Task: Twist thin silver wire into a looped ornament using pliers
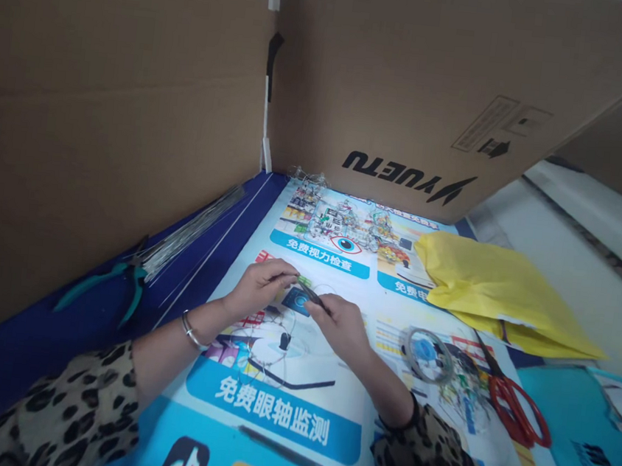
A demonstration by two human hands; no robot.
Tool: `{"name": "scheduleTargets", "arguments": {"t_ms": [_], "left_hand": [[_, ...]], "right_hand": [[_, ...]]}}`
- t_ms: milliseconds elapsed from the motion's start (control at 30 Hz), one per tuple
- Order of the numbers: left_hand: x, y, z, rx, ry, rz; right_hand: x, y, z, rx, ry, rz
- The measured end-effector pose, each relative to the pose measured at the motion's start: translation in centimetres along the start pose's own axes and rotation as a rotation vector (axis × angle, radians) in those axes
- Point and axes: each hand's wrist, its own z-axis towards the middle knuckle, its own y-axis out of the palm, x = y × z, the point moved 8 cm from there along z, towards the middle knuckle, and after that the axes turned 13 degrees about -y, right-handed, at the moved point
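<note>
My left hand (262,286) is closed in a pinch at the tip of dark slim tweezers (311,292). A thin wire (288,349) seems to hang in loops below these fingers, though its end at the fingertips is too small to make out clearly. The tweezers lie in my right hand (342,327), whose fingers are wrapped round their rear part, with the tip pointing to the left hand. Both hands are just above a printed poster (296,372). Closer to me, a dark slim tool (282,449) lies on the poster.
Teal-handled pliers (128,280) and a bundle of straight wires (194,232) lie left. Wire-and-bead pieces (367,228) lie at the back. At right are a wire coil (427,355), red-handled scissors (518,407) and a yellow bag (494,289). Cardboard walls (395,71) stand behind and left.
</note>
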Motion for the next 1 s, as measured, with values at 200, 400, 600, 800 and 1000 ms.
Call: {"name": "scheduleTargets", "arguments": {"t_ms": [200,400,600,800,1000], "left_hand": [[-0.2,0.2,0.1,-0.017,-0.010,0.014],[-1.1,0.8,0.2,-0.106,-0.137,-0.021],[-1.0,1.0,0.2,-0.145,-0.149,-0.068],[-0.2,1.2,0.2,-0.194,-0.074,-0.077],[0.2,1.6,0.0,-0.245,-0.014,-0.095]], "right_hand": [[0.0,0.1,0.1,-0.018,-0.004,-0.034],[-0.1,-0.1,-0.1,-0.038,-0.018,-0.191],[0.0,0.3,-0.2,-0.058,-0.032,-0.260],[-0.2,0.6,-0.2,-0.074,-0.047,-0.276],[-0.3,0.7,-0.2,-0.089,-0.053,-0.296]]}}
